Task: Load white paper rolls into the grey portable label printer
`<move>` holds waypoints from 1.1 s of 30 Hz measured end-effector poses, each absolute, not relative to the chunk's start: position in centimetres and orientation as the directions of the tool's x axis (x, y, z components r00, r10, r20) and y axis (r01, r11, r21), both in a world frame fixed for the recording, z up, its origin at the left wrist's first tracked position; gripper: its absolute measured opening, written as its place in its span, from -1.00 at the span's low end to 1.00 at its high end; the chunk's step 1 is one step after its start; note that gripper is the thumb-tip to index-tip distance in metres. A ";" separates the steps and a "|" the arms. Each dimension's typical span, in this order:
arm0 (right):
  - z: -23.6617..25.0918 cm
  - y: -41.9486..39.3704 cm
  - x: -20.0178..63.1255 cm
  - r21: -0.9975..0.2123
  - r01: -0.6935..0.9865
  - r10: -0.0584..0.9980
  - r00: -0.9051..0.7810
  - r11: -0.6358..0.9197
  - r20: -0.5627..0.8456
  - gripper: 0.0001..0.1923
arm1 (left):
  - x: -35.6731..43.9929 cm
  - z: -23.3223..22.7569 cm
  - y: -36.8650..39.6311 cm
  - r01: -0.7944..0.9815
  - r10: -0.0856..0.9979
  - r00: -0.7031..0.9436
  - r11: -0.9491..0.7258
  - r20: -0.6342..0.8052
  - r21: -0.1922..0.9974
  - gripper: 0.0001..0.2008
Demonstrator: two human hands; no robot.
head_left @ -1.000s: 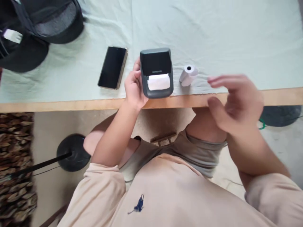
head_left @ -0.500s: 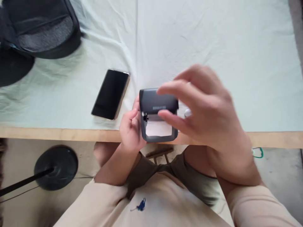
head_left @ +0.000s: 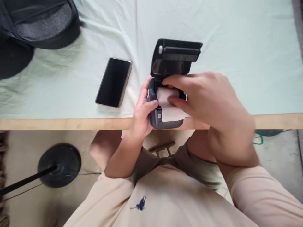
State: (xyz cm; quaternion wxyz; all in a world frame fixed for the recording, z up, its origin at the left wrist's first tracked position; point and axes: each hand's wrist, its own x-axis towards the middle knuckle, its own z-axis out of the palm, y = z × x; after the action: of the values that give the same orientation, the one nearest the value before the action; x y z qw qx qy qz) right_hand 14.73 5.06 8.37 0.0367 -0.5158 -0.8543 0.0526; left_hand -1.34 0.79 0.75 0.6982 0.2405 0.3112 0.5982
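A small dark grey portable label printer (head_left: 167, 125) is held just above the table's front edge. My left hand (head_left: 142, 115) wraps round its left side, with the thumb resting on the inner rim. The printer's lid (head_left: 174, 58) stands raised at the far side, showing a black roller underneath. Inside the body lies a white paper roll (head_left: 169, 108), its loose end hanging over the near side. My right hand (head_left: 213, 101) reaches in from the right, thumb and forefinger closed about the roll. Its other fingers are hidden behind the hand.
On the pale green tablecloth (head_left: 236, 47), a black phone (head_left: 113, 82) lies left of the printer. A black bag (head_left: 47, 23) sits at the far left. Below the wooden table edge (head_left: 59, 123) is a round black stand base (head_left: 59, 165) on the floor.
The printer's lid has swung open away from me, uncovering the paper roll. My right hand has moved from the lid to the roll. My left hand still holds the printer.
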 end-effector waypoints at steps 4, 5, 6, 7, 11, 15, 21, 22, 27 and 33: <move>7.9 4.9 14.1 0.032 0.891 0.892 -0.452 0.452 -0.014 -0.64 | -1.3 0.8 0.7 -0.652 0.972 0.130 0.232 -0.195 0.722 -0.46; 8.0 5.0 14.1 0.027 0.892 0.892 -0.452 0.452 0.011 -0.66 | -1.2 0.8 0.7 -0.647 0.971 0.130 0.235 -0.199 0.725 -0.45; 8.2 4.9 14.2 0.000 0.887 0.887 -0.461 0.461 0.035 -0.67 | -1.1 0.8 0.7 -0.645 0.971 0.128 0.237 -0.203 0.726 -0.45; 8.6 4.8 14.5 -0.031 0.878 0.877 -0.476 0.478 0.058 -0.67 | -1.1 0.8 0.7 -0.647 0.971 0.124 0.236 -0.205 0.725 -0.47; 10.3 3.6 16.9 -0.405 0.802 0.899 -0.386 0.438 0.207 -0.60 | -1.0 0.6 1.0 -0.672 0.975 0.118 0.218 -0.188 0.708 -0.49; 8.3 2.1 21.4 -0.873 0.417 0.940 0.110 0.252 0.324 -0.65 | -1.3 0.5 1.5 -0.706 0.974 0.141 0.223 -0.176 0.672 -0.54; 1.7 1.5 26.6 -0.837 0.526 0.943 0.175 0.152 0.281 -0.69 | -1.2 0.0 1.7 -0.741 0.983 0.154 0.181 -0.099 0.646 -0.62; 1.1 1.6 26.9 -0.805 0.569 0.930 0.177 0.169 0.321 -0.67 | -1.1 -0.1 1.8 -0.748 0.985 0.153 0.170 -0.082 0.642 -0.62; -0.1 2.1 27.5 -0.695 0.706 0.941 0.127 0.136 0.314 -0.65 | -1.0 -0.4 1.9 -0.766 0.986 0.155 0.155 -0.055 0.624 -0.64; 1.7 0.1 24.8 -0.509 0.840 0.872 0.095 0.188 0.479 -0.49 | -1.0 -0.1 1.8 -0.721 0.987 0.156 0.148 -0.049 0.677 -0.72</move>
State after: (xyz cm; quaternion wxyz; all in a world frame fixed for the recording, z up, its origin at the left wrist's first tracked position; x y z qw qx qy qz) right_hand 24.77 0.13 1.66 0.3770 -0.6366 -0.6724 0.0217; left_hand -1.01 1.82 -0.09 0.7138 0.2618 0.2539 0.5980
